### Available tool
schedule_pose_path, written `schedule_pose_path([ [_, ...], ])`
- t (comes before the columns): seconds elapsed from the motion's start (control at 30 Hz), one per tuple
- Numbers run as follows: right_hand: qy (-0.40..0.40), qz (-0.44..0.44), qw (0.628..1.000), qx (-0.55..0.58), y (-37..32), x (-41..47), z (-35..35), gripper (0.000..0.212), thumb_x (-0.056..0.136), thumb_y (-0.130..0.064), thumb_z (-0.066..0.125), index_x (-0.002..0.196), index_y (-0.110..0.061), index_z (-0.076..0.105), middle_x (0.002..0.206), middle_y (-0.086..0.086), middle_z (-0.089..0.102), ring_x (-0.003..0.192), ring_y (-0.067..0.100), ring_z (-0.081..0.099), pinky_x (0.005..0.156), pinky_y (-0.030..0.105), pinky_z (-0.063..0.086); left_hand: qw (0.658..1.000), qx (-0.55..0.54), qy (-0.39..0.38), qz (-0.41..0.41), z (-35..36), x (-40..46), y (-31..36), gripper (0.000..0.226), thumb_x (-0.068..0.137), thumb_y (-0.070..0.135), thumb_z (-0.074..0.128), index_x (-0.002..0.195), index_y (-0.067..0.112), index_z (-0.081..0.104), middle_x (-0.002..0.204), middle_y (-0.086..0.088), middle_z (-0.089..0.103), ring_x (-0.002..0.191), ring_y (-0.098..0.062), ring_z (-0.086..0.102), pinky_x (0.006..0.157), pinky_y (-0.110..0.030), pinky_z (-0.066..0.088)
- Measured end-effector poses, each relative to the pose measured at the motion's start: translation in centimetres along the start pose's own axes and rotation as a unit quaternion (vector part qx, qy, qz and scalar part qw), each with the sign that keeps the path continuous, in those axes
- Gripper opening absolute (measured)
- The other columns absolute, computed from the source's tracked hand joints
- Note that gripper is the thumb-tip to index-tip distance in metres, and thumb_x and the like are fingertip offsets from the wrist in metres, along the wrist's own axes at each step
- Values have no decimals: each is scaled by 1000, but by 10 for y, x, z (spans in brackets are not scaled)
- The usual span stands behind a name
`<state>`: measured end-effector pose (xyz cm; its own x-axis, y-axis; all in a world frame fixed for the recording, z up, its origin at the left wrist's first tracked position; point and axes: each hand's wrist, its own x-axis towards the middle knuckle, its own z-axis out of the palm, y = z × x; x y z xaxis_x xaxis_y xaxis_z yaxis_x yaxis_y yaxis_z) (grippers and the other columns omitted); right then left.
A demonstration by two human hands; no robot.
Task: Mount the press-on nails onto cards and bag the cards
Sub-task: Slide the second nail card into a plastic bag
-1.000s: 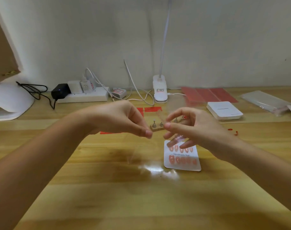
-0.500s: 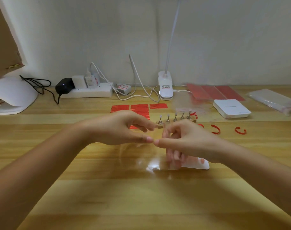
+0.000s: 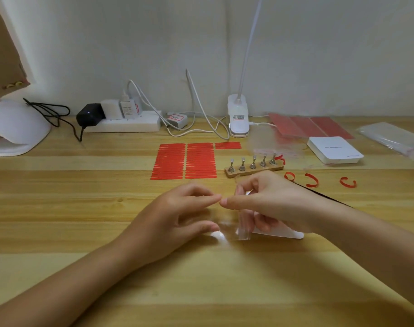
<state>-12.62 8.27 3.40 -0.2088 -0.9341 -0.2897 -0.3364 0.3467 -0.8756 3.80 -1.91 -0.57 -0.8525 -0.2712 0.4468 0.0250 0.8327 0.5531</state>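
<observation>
Both hands, left hand and right hand, had a pinching grip on the clear bag mouth: thin, slippery film, best held at the edges.

wooden table carries red strips, nail stand, white box.

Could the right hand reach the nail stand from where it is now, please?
Probably yes: the nail stand sits just beyond the right hand with bare table between, but that hand pinches the clear bag.
</observation>
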Motion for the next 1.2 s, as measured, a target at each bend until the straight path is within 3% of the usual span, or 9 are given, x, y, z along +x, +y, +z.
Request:
schedule_pose_path([
  [0.23, -4, 9, 1000, 11, 1, -1, 1, 33, 82, -31, 70, 59, -14, 52, 43, 2, 59, 29, 8, 41, 33, 12, 30, 993, -81, 75, -44, 1, -1, -2, 33, 75, 22, 67, 108, 23, 66, 92, 8, 64, 75, -1, 58, 59, -21, 46],
  [0.4, 89, -29, 993, -69, 3, -9, -17, 41, 68, -64, 54, 81, -27, 67, 46, -4, 58, 32, 1, 42, 34, 14, 30, 995, -64, 73, -34, 1, 0, -1, 31, 77, 21, 66, 108, 19, 65, 92, 7, 62, 67, 5, 52, 56, -8, 37],
  [0.53, 187, -174, 901, -350, 27, -33, -43, 31, 70, -64, 49, 87, -42, 62, 76, -22, 60, 73, -3, 52, 61, 18, 42, 997, -32, 63, -31, 0, 1, -1, 32, 76, 18, 66, 108, 15, 66, 94, 6, 62, 68, 8, 52, 58, -6, 37],
  [0.7, 75, -137, 856, -492, 52, -53, -41, 82, 57, -86, 17, 128, -52, 39, 121, -40, 34, 118, -8, 24, 77, 16, 36, 998, 0, 49, -29, 1, 3, 0, 34, 77, 20, 64, 111, 21, 64, 96, 11, 62, 74, -2, 57, 63, -15, 43],
  [0.8, 78, -127, 849, -506, 50, -55, -45, 86, 57, -85, 17, 134, -51, 31, 125, -36, 36, 113, -6, 34, 79, 18, 39, 999, 13, 31, -8, 5, 3, 1, 35, 77, 14, 64, 112, 15, 64, 95, 8, 61, 83, 12, 53, 70, 0, 36],
  [0.9, 67, -159, 796, -581, 45, -55, -42, 65, 83, -68, 29, 140, -39, 30, 129, -19, 48, 111, 7, 48, 79, 25, 46, 1000, 22, 21, -5, 6, 3, 2, 36, 77, 14, 64, 113, 15, 63, 96, 6, 61, 84, 12, 53, 72, 0, 36],
  [1.0, 94, -308, 733, -600, 49, -58, -46, 39, 88, -29, 39, 97, -7, 70, 84, 9, 71, 63, 25, 67, 41, 34, 51, 999, 27, 18, -4, 6, 3, 3, 34, 77, 15, 63, 111, 13, 66, 95, 5, 62, 83, 12, 52, 71, 0, 35],
  [1.1, 165, -399, 673, -600, 54, -61, -58, 33, 83, -14, 42, 77, -2, 72, 68, 10, 69, 55, 27, 67, 36, 33, 49, 999, 26, 17, -16, 7, 3, 2, 33, 78, 18, 63, 111, 16, 66, 96, 8, 61, 86, 6, 55, 73, -4, 38],
  [1.2, 270, -372, 713, -530, 45, -64, -66, 37, 85, -16, 40, 65, -2, 67, 54, 7, 61, 43, 24, 56, 36, 26, 44, 999, 10, 19, -26, 7, 3, 1, 33, 79, 24, 63, 111, 18, 66, 97, 12, 60, 86, 2, 57, 73, -6, 40],
])
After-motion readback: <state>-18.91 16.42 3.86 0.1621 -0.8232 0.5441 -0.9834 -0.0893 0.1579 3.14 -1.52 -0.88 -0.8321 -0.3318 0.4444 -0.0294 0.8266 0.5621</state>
